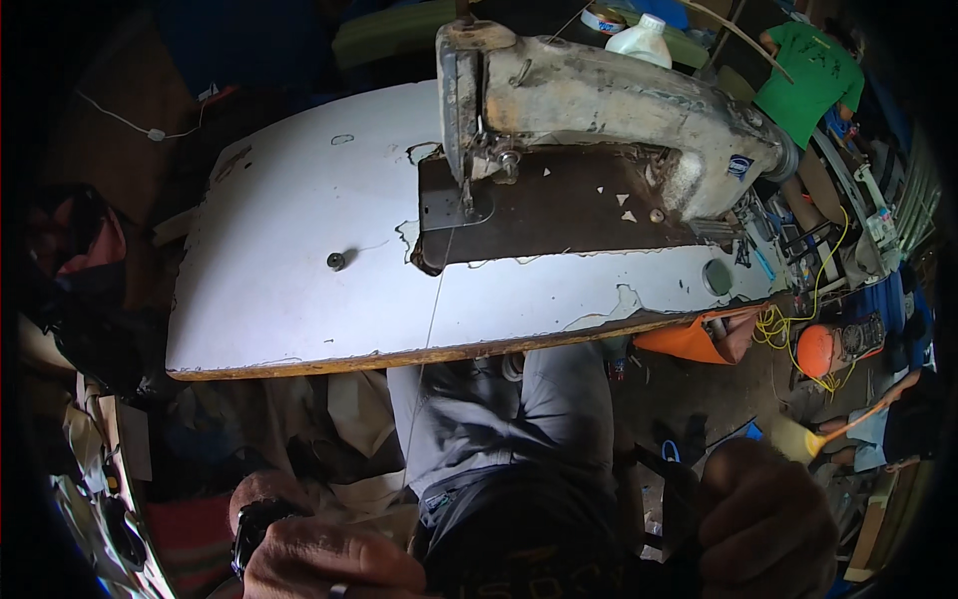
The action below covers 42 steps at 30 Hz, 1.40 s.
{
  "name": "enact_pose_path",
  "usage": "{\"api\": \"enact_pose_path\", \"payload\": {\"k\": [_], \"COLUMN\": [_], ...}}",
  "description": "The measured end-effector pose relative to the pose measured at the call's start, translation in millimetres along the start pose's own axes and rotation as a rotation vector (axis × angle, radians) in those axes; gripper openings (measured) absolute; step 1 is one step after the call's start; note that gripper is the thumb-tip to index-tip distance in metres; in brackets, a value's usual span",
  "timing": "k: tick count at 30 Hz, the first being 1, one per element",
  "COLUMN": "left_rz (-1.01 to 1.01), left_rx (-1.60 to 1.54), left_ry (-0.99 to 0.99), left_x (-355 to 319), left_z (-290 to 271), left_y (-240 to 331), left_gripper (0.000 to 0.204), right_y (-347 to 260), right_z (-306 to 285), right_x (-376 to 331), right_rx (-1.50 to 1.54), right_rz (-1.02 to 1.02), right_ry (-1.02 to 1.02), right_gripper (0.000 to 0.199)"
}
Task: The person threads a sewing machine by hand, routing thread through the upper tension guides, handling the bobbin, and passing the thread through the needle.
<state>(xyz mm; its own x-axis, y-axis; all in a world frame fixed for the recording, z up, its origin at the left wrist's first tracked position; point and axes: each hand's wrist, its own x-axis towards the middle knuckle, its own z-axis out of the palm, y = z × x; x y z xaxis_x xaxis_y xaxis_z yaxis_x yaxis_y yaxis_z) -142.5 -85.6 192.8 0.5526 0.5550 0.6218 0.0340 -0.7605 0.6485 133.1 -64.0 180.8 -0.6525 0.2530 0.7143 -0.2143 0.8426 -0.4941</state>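
My left hand [329,559] is closed at the lower left, below the table edge. A thin thread [431,317] runs taut from the needle area of an old, worn sewing machine [599,100] down over the table edge to its fingers. At the lower right, in shadow, my right hand [768,519] is closed. Beside its fingers is a dark, angular piece [671,489], whose kind I cannot make out. A small dark bobbin [335,261] stands on the white tabletop [289,200], a short thread trailing from it.
A round, dark green-grey disc [717,278] lies near the table's right end. Beneath that end hangs an orange pouch [699,337]. Yellow cord [773,324] tangles beside it. A white jug [642,42] stands behind the machine. Another person in a green shirt [810,80] is at the far right.
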Motion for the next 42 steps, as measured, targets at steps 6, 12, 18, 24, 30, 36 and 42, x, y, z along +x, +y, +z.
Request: {"api": "enact_pose_path", "payload": {"k": [6,12,18,24,30,36,42], "left_rz": [-0.172,-0.503,-0.366,-0.543,-0.495,-0.531,-0.603], "left_rx": [0.246,0.473,0.644,0.595,0.553,0.56,0.559], "left_ry": [0.102,0.244,0.167,0.085,0.125,0.09,0.094], "left_x": [-0.1,-11.3,-3.4,-2.7,-2.9,-3.1,-1.7], "left_z": [-7.2,-30.0,-13.8,-14.1,-13.5,-15.3,-15.2], "left_y": [-80.0,-309.7,-344.8,-336.4,-333.2,-332.4,-333.4], "left_gripper": [0.009,0.014,0.014,0.018,0.017,0.017,0.015], "right_y": [37.0,176.7,288.9,314.2,319.9,320.8,322.1], "right_z": [13.2,9.8,18.3,50.3,58.4,61.6,60.0], "right_x": [-6.3,-39.5,-48.4,-25.4,-20.0,-14.3,-20.5], "right_rx": [-0.446,-0.407,-0.257,-0.289,-0.34,-0.311,-0.297], "right_rz": [0.319,0.602,0.786,0.797,0.868,0.884,0.959], "right_ry": [-0.101,0.056,0.263,0.307,0.309,0.334,0.358], "right_gripper": [0.02,0.02,0.011,0.011,0.013,0.01,0.008]}}
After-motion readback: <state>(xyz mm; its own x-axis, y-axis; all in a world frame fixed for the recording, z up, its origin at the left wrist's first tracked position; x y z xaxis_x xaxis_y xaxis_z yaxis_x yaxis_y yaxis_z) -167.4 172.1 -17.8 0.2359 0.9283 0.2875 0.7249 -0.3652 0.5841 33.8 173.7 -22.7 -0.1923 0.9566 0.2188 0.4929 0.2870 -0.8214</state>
